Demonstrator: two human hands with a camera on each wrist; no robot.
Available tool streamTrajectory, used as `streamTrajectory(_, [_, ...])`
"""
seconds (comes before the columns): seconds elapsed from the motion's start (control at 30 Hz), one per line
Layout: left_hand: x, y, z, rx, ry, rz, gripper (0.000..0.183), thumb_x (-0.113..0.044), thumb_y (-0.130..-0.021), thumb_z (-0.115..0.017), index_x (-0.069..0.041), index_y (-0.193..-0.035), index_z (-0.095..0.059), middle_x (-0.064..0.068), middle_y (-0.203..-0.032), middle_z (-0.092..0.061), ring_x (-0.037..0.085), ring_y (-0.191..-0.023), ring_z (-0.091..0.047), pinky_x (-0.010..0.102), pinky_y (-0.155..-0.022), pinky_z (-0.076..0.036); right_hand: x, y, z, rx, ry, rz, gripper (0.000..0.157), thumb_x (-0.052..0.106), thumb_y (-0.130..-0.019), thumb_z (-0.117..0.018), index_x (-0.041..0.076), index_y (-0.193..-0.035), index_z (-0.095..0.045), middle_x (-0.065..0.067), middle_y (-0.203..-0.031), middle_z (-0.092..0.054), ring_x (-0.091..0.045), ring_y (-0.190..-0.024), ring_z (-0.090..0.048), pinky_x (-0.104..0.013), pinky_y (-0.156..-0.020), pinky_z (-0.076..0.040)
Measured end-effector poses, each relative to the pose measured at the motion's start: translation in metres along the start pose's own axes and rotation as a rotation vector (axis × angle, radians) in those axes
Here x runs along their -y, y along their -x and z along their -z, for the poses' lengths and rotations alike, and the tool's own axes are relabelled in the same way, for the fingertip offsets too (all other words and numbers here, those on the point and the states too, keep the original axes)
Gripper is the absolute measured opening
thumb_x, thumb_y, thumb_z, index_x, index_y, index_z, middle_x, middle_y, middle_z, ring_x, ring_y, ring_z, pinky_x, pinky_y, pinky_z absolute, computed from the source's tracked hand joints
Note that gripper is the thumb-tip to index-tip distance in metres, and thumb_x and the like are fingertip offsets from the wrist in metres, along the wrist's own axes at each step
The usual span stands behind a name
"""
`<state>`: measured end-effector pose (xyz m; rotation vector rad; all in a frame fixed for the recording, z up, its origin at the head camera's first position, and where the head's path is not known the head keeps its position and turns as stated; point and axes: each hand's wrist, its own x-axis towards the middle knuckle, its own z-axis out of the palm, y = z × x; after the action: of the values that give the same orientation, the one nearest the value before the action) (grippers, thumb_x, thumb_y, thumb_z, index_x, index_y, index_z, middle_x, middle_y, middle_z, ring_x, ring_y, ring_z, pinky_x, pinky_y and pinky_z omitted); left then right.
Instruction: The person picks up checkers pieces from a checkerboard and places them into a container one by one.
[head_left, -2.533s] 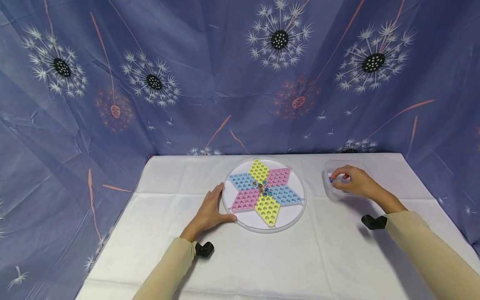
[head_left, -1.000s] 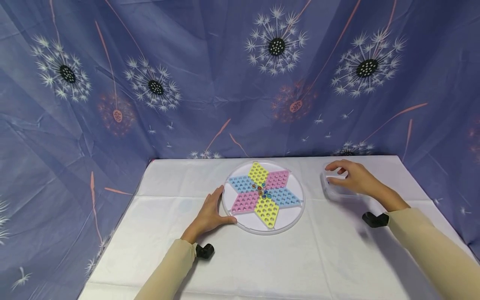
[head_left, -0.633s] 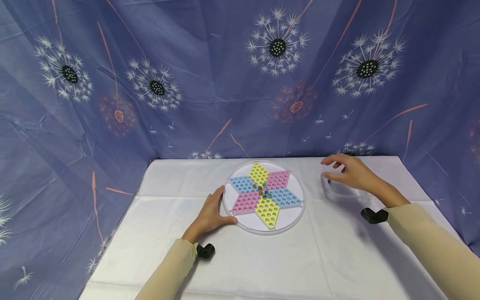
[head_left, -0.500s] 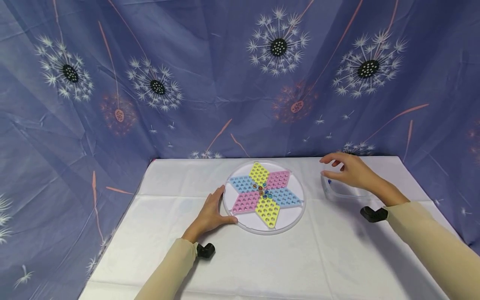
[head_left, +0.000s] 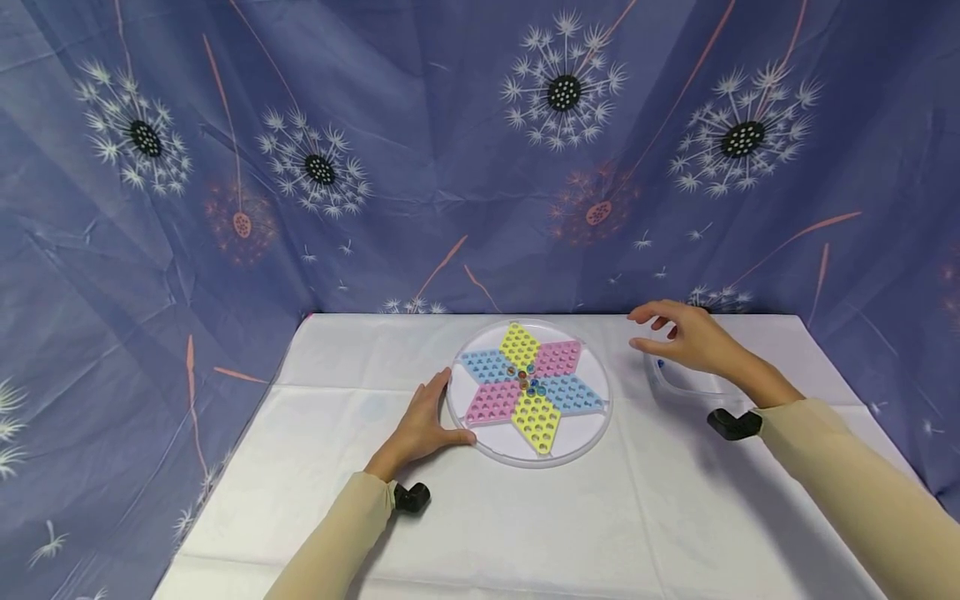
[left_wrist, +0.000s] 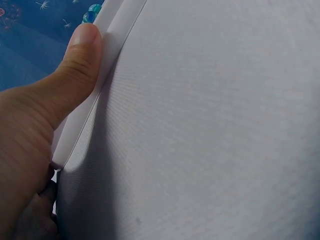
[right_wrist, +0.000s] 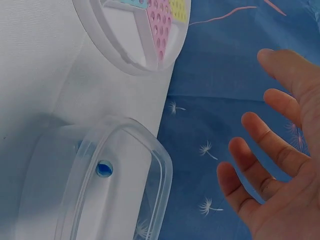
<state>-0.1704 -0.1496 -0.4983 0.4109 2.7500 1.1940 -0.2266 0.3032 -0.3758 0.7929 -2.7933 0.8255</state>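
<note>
A round Chinese checkers board (head_left: 491, 437) with a yellow, pink and blue star lies on the table. Several glass marbles (head_left: 522, 376) sit around its centre. My left hand (head_left: 422, 427) rests against the board's left rim, fingers spread along the edge; in the left wrist view the thumb (left_wrist: 84, 50) lies on the rim. To the board's right, my right hand (head_left: 693, 335) hovers over a clear plastic box (head_left: 693, 391). Its thumb and fingers stand apart with nothing between them in the right wrist view. One blue marble (right_wrist: 104, 168) shows inside the box.
A white cloth (head_left: 540, 525) covers the table. Behind it and to the sides hangs a blue curtain (head_left: 420, 150) with a dandelion print. Black wrist cameras (head_left: 412, 498) sit at both sleeve cuffs.
My right hand has risen from inside the box and shifted left and up, with its fingers spread wider. The blue marble by its fingertips stays in the box. My left hand keeps its place.
</note>
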Motion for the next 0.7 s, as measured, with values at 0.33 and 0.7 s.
streamTrajectory(0.33, [0.001, -0.001, 0.000, 0.002, -0.017, 0.006, 0.130, -0.047, -0.067, -0.096, -0.009, -0.165, -0.019, 0.015, -0.169, -0.022, 0.037, -0.156, -0.013, 0.049, -0.128, -0.010, 0.008, -0.011, -0.015, 0.039, -0.018, -0.003, 0.038, 0.026, -0.091, -0.081, 0.013, -0.125, -0.070, -0.007, -0.119, -0.069, -0.025, -0.100, -0.063, -0.046, -0.078, -0.057])
streamTrajectory(0.7, [-0.001, -0.001, 0.000, 0.002, -0.016, 0.004, 0.130, -0.045, -0.067, -0.096, -0.009, -0.165, -0.019, 0.016, -0.169, -0.023, 0.037, -0.156, -0.013, 0.049, -0.129, -0.009, 0.026, -0.024, -0.058, 0.079, -0.121, 0.009, 0.041, 0.022, -0.089, -0.083, 0.011, -0.126, -0.070, -0.011, -0.121, -0.070, -0.032, -0.100, -0.064, -0.047, -0.078, -0.056])
